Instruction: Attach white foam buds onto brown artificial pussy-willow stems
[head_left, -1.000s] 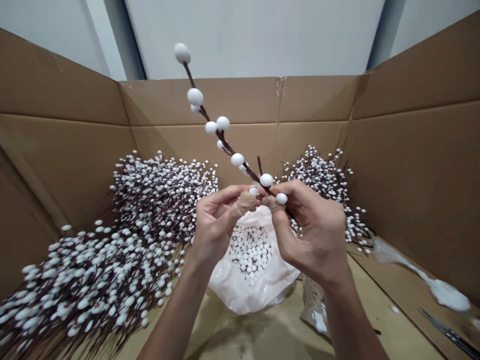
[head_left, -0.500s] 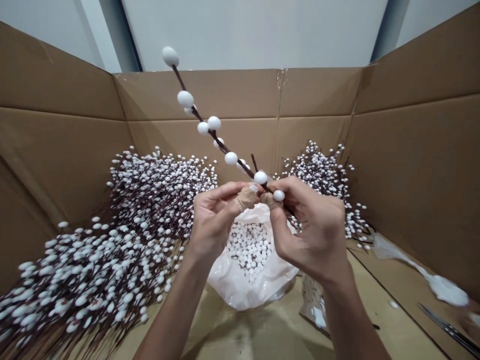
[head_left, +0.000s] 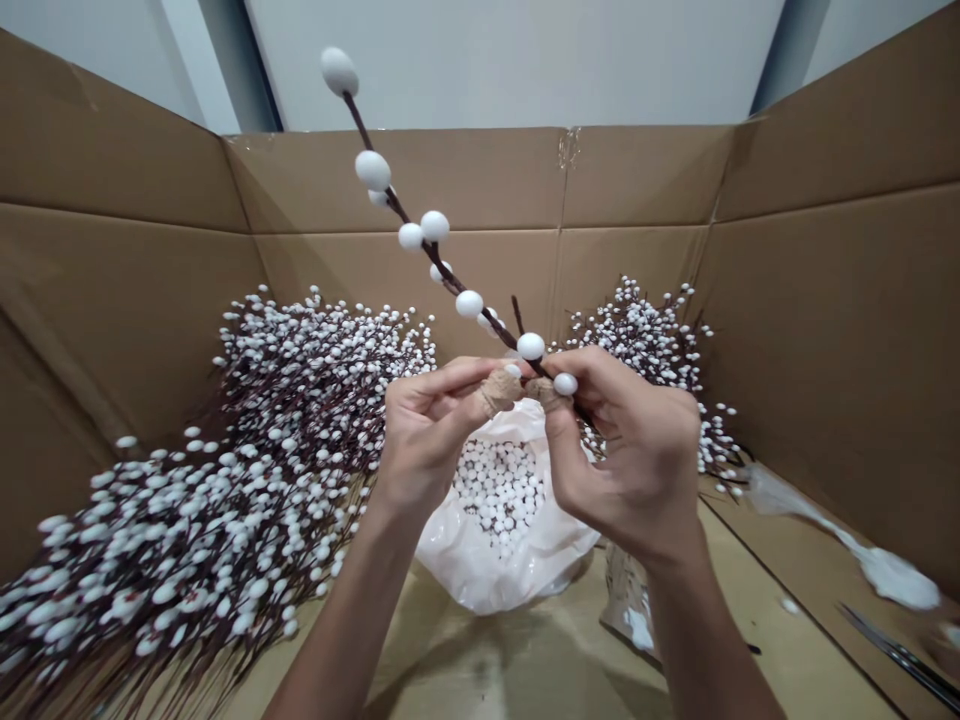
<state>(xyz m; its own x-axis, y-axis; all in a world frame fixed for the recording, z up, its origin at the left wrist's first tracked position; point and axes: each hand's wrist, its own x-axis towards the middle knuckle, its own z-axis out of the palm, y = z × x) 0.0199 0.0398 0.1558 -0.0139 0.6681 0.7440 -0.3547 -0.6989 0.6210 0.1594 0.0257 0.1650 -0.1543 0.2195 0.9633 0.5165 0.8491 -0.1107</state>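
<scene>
A dark brown artificial branch (head_left: 448, 279) with white egg-shaped berries slants up to the left in front of me. My right hand (head_left: 626, 440) pinches its lower part between a tape-wrapped thumb and the fingers, close to a white berry (head_left: 565, 384). My left hand (head_left: 442, 430) is closed in a pinch beside the stem, its thumb also wrapped in tan tape; what lies between those fingertips is hidden. A short bare twig (head_left: 517, 315) sticks up from the branch just above the hands. Below them sits a white plastic bag (head_left: 480, 585) holding many loose white berries (head_left: 502, 490).
Heaps of finished-looking berry branches lie at the left (head_left: 202, 540) and back right (head_left: 637, 340). Cardboard walls (head_left: 465, 180) surround the work surface. Scissors (head_left: 900, 655), a crumpled clear plastic piece (head_left: 892, 575) and a small printed packet (head_left: 626, 600) lie at the right.
The branch has shifted slightly up and to the right in view, its tip rising a little. Both hands keep their pinch and have hardly moved.
</scene>
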